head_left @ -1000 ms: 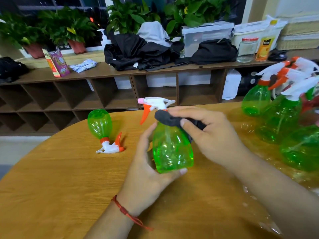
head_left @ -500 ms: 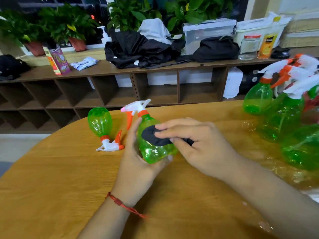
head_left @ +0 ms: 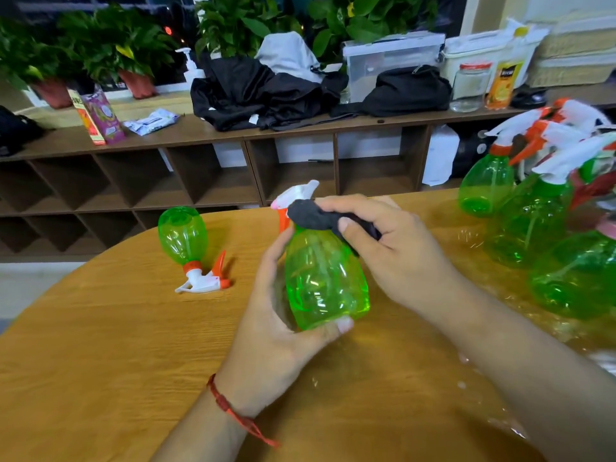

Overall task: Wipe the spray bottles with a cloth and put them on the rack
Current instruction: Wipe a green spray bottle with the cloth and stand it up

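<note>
1. The green spray bottle [head_left: 325, 281] is held upright just above the middle of the table [head_left: 100, 345], trigger head at the top.
2. The left hand [head_left: 273, 331] wraps its fingers round the bottle's body. The right hand [head_left: 396, 251] pinches a dark cloth [head_left: 315, 220] against the neck.
3. The step in hand looks like wiping, at the neck.
4. The next move probably calls for drawing the cloth down the body while the left hand turns the bottle.
5. A second bottle [head_left: 182, 235] lies on its side to the left, and more bottles [head_left: 533, 221] stand at the right.
6. The wooden shelf unit [head_left: 233, 181] beyond the far edge is probably the rack.
</note>
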Demonstrator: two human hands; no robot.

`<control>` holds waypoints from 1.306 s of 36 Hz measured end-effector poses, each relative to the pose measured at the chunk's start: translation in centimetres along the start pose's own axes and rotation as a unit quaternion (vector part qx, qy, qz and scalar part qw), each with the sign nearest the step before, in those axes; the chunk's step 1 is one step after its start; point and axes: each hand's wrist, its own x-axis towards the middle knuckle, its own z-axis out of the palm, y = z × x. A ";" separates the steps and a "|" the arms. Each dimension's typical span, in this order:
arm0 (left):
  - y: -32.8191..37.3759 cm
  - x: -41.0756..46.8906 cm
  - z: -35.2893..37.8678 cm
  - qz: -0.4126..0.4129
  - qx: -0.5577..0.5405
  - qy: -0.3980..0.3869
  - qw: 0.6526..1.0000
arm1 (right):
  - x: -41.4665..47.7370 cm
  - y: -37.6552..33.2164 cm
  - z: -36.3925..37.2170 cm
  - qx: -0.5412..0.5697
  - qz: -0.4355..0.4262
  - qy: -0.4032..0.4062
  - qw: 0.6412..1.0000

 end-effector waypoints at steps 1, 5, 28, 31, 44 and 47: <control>0.1 0.0 0.0 0.001 -0.002 0.000 1.000 | 0.0 -0.1 -0.1 -0.001 -0.001 -0.002 1.000; -0.1 0.0 -0.1 0.000 0.031 0.003 1.000 | 0.2 -0.9 -0.1 0.035 -0.024 -0.036 0.998; -0.1 1.3 -2.2 0.031 0.059 0.098 0.993 | -0.6 -1.2 0.7 0.005 -0.116 -0.088 0.989; -0.1 0.8 -1.8 0.031 0.065 0.076 0.995 | -0.2 -0.6 0.7 0.121 -0.036 -0.054 0.991; -0.3 0.5 -0.3 0.030 0.141 -0.003 0.990 | 0.2 0.0 0.6 0.188 0.059 -0.015 0.980; -0.8 0.5 0.2 0.018 0.130 0.012 0.991 | -0.4 -0.2 1.1 0.085 0.024 -0.012 0.996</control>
